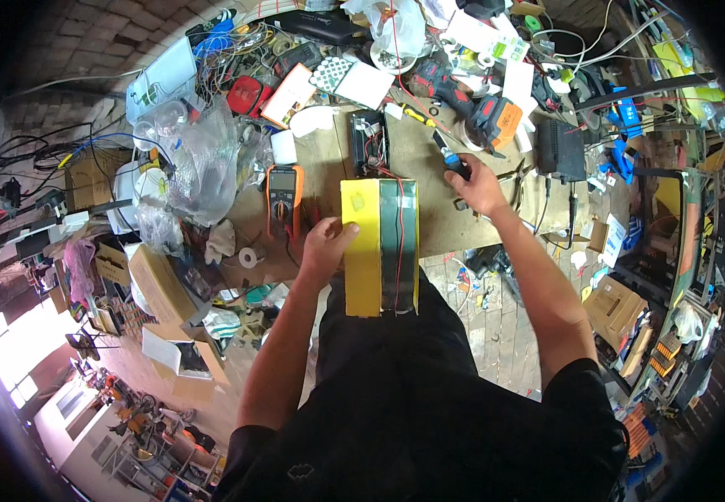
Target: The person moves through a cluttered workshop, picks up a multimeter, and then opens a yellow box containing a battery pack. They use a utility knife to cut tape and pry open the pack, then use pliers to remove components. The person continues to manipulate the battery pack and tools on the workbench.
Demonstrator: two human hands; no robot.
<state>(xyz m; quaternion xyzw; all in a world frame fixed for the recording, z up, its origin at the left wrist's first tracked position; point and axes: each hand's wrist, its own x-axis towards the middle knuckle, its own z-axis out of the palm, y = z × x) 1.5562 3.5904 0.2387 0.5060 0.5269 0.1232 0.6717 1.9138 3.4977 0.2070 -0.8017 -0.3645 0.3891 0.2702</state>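
A block-shaped pack (362,268) with yellow sides, a dark green band and clear tape stands at the bench's front edge, against my lap. My left hand (325,246) grips its left yellow side, thumb on the face. Red and black wires run along the green band to an open black case (369,140) with wiring inside. To the right of the pack, my right hand (483,189) is closed around a blue-and-black utility knife (453,159), held above the bench and pointing away from me. An orange multimeter (283,201) lies left of the pack.
A yellow-handled screwdriver (418,115), a cordless drill (442,88) and another red-and-black power tool (494,121) lie at the back right. A black power box (561,151) stands farther right. Plastic bags (203,167) and tangled cables crowd the left. Cardboard boxes (182,356) stand below the bench.
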